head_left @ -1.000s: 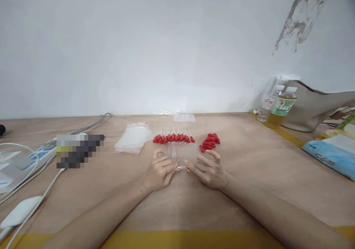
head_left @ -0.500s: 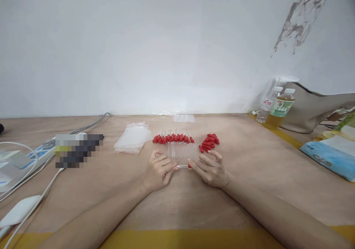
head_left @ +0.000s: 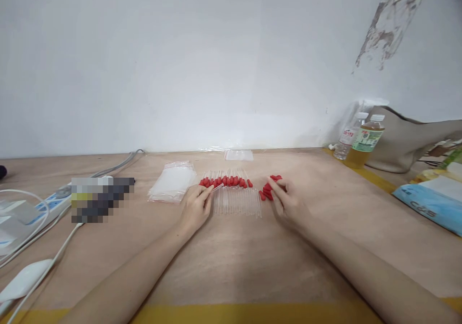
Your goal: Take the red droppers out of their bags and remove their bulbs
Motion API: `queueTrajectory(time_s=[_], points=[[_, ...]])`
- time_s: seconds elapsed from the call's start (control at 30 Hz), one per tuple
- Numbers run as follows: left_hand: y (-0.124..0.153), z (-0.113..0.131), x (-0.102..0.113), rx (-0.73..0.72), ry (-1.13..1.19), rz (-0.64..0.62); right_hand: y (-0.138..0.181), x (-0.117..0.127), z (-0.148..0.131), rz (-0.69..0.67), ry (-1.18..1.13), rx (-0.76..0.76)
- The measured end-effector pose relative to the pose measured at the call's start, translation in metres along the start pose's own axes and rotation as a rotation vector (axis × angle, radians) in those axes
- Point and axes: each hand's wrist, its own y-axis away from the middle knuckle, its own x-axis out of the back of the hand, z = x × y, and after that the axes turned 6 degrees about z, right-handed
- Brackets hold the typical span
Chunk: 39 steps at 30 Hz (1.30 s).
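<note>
My left hand (head_left: 197, 207) pinches a thin clear glass tube (head_left: 218, 187) between thumb and fingers, its tip pointing right and away from me. Just beside it lies a row of clear tubes (head_left: 236, 201), side by side. Beyond these is a row of droppers (head_left: 231, 181), with red rubber bulbs towards me and glass stems towards the wall. My right hand (head_left: 288, 202) is at a small heap of red rubber bulbs (head_left: 267, 190), fingers bent over it and slightly blurred. Whether a bulb is between its fingertips cannot be made out.
A stack of clear zip bags (head_left: 172, 182) lies left of the rows, and a single bag (head_left: 238, 155) near the wall. Power strip (head_left: 54, 196) and cables are at left. Two bottles (head_left: 366, 138), a grey bag (head_left: 404, 138) and a blue tissue pack (head_left: 426, 208) stand right.
My hands were together at the near edge of the tube row, around a tube with a red end. Now they are apart: left moved left and up, right moved to the bulb heap.
</note>
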Motion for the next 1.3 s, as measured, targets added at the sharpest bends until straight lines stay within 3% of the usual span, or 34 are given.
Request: queueTrajectory(time_s=[0.13, 0.4, 0.53, 0.7, 0.97, 1.17, 1.3], points=[[-0.004, 0.002, -0.002, -0.055, -0.025, 0.021, -0.005, 0.007, 0.014, 0.104, -0.033, -0.256], [-0.002, 0.003, -0.013, -0.052, 0.051, -0.071, -0.01, 0.015, 0.045, 0.229, -0.01, -0.541], [-0.002, 0.008, -0.012, -0.029, 0.117, -0.165, -0.004, 0.007, 0.061, 0.215, -0.087, -0.725], [-0.003, 0.012, -0.004, -0.022, 0.152, -0.174, 0.001, -0.005, 0.075, 0.198, -0.322, -0.879], [-0.004, 0.012, -0.003, 0.026, 0.174, -0.199, -0.012, -0.006, 0.069, 0.172, -0.387, -0.854], [-0.004, 0.011, -0.002, 0.031, 0.181, -0.231, -0.046, -0.005, 0.066, 0.089, -0.373, -0.769], [-0.003, 0.01, -0.003, 0.023, 0.178, -0.215, -0.047, -0.007, 0.07, 0.019, -0.424, -0.769]])
